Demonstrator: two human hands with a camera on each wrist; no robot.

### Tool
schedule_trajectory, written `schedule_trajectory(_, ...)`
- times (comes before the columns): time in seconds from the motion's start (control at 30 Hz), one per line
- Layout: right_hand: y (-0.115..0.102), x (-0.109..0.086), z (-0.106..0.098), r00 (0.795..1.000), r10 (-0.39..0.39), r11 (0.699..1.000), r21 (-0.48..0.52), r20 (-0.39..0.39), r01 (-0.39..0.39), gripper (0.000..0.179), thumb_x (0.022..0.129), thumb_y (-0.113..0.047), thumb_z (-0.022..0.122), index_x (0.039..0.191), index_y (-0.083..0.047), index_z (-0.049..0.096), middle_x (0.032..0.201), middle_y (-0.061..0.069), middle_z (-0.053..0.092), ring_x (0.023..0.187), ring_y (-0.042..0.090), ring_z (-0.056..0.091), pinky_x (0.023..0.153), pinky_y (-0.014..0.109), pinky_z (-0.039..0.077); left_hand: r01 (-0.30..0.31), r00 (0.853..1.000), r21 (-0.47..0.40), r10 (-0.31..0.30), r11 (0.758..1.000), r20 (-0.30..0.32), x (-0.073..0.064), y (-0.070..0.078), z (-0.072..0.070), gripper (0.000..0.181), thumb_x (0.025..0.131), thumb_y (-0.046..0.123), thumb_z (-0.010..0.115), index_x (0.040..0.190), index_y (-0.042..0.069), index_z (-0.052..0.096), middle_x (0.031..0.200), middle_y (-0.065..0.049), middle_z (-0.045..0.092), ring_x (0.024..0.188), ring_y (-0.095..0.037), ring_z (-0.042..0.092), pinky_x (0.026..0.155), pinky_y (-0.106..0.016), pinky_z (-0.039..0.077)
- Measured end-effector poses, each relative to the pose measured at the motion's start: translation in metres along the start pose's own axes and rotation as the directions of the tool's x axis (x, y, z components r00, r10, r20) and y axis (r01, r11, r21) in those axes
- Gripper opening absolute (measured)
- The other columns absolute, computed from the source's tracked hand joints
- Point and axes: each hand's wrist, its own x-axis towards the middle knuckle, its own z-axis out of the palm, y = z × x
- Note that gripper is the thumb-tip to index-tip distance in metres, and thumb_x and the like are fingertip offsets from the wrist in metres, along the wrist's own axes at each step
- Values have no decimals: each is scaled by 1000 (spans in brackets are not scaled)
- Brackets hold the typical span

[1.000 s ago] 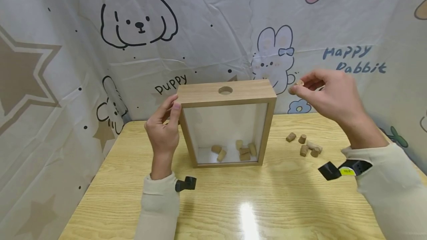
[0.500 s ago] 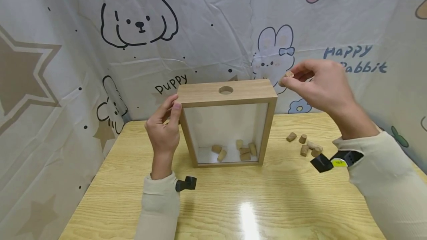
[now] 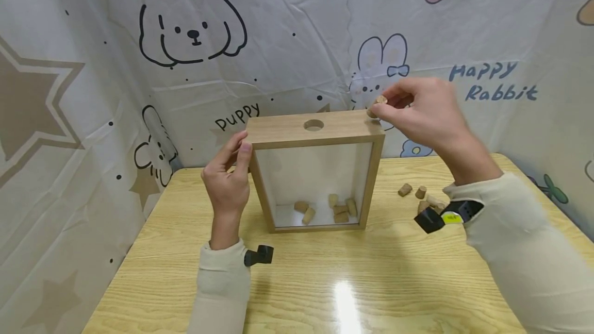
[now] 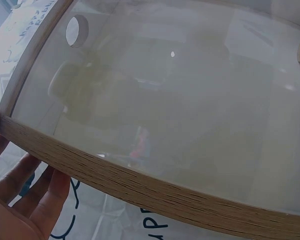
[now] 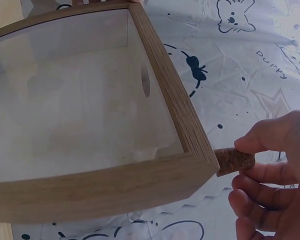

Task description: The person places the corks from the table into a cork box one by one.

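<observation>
A wooden box frame with a clear front stands upright on the table, a round hole in its top. My left hand holds its upper left corner, thumb at the front and fingers along the side. In my right hand a wine cork is pinched between thumb and fingers. That cork is by the top right corner of the box, right of the hole. Several corks lie on the floor inside the box.
Right of the box, several loose corks lie on the wooden table, some partly hidden behind the right wrist's camera. A printed white cloth hangs behind the table.
My right hand has moved left with the cork, from beside the box to its top right corner. The left hand and the box have stayed where they were.
</observation>
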Motion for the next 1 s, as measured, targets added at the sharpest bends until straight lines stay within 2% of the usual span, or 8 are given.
schedule_trajectory(0.37, -15, 8, 14, 999, -43, 998, 50, 25, 42, 17, 85, -21, 75, 90, -5, 76, 80, 7, 69, 74, 21, 60, 65, 24, 42, -1, 1000, -1, 1, 1000, -8, 0, -2, 0, 20, 94, 4, 69, 112, 4, 76, 109, -2, 74, 88, -21, 72, 81, -26, 56)
schedule_trajectory(0.77, -25, 16, 32, 995, -85, 994, 67, 55, 81, 14, 83, -21, 74, 84, -7, 76, 75, 4, 69, 70, 18, 61, 65, 29, 44, -6, 1000, -4, 6, 1000, -4, -1, 0, 0, 20, 93, 2, 69, 113, 4, 76, 107, -5, 74, 88, -23, 72, 81, -25, 56)
schedule_trajectory(1.0, -34, 20, 42, 993, -81, 993, 93, 83, 73, 16, 82, -20, 72, 85, -6, 76, 76, 4, 68, 70, 18, 60, 67, 32, 45, -10, 1000, -10, 10, 1000, -11, 1, -1, 0, 20, 93, 2, 69, 112, 3, 76, 108, -5, 74, 88, -21, 71, 81, -26, 56)
